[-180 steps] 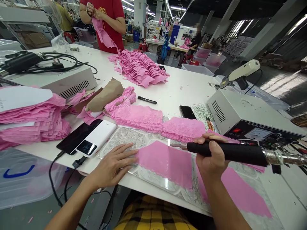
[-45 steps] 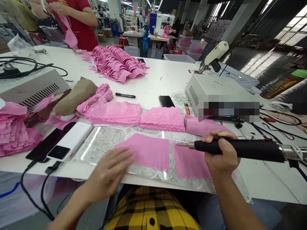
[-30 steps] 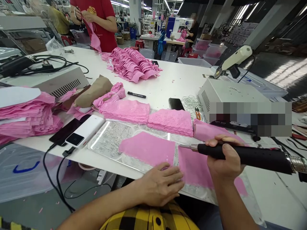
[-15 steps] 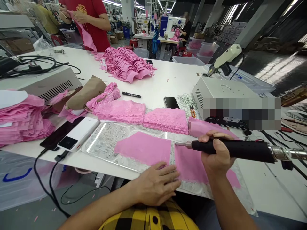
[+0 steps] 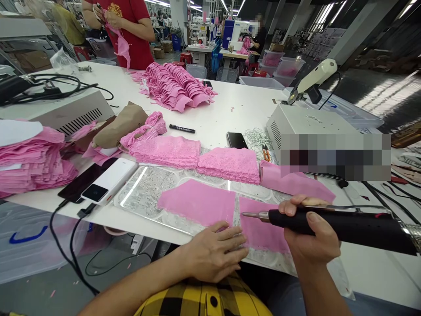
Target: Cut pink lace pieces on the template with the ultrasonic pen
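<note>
My right hand (image 5: 312,232) is wrapped round a black pen-shaped handheld tool (image 5: 342,226) with a slim metal tip and a cable; its exact kind I cannot make out. The tip points left, over or on the upper left edge of a pink fabric piece (image 5: 259,226). Flat on the table's front edge, my left hand (image 5: 219,252) lies with fingers stretched, touching the lower edges of that piece and of a second pink fabric piece (image 5: 197,202). Both pieces lie side by side on a clear patterned board (image 5: 141,193), a narrow gap between them.
Behind the board lie stacks of pink lace fabric (image 5: 228,164) and a folded pink piece (image 5: 292,180). A phone (image 5: 237,140), orange snips (image 5: 265,152) and a marker (image 5: 182,128) lie beyond. A power bank (image 5: 108,182) is left, a grey box (image 5: 315,125) right. Across the table, a person in red handles pink fabric.
My right hand has moved the tool down and slightly right, so its tip sits lower along the right fabric piece's left edge. My left hand stays in place.
</note>
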A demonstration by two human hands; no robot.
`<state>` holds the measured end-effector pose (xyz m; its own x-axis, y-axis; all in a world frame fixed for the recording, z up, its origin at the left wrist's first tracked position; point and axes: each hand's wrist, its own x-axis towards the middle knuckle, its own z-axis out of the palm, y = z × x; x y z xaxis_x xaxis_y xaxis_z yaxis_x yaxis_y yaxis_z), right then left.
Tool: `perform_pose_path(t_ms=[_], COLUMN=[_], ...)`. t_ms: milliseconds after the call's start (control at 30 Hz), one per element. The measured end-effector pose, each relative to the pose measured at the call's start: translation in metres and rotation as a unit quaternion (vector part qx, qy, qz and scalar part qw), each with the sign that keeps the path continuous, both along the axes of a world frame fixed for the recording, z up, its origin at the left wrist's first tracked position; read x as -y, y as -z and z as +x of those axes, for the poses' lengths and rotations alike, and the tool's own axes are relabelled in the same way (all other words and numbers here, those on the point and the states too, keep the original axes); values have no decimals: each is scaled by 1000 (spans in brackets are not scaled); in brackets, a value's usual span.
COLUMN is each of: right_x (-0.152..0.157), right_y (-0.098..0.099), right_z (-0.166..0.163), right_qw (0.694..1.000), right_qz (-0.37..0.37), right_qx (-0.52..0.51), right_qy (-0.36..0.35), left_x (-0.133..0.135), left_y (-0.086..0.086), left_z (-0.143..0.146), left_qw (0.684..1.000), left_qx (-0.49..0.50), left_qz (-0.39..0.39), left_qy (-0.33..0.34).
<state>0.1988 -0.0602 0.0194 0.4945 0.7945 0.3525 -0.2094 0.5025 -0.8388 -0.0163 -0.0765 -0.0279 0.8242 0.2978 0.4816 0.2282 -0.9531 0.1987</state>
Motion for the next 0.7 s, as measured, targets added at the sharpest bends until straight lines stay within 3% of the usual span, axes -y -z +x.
perform_pose_path(t_ms=[333, 567, 700], right_x=[1, -5, -9], right_y=[3, -4, -2], right_z=[0, 34, 37], right_qw=[1000, 990, 985], right_qz=[-10, 2, -2], right_qx=[11, -15, -10], right_qy=[-6, 141, 172], left_x=[-1, 1, 0], left_y=[-1, 7, 8], left_z=[0, -1, -1], left_qw=[1000, 1000, 1000], left_qx=[-25, 13, 11], left_qz=[-17, -13, -17], left_qy=[2, -9, -4])
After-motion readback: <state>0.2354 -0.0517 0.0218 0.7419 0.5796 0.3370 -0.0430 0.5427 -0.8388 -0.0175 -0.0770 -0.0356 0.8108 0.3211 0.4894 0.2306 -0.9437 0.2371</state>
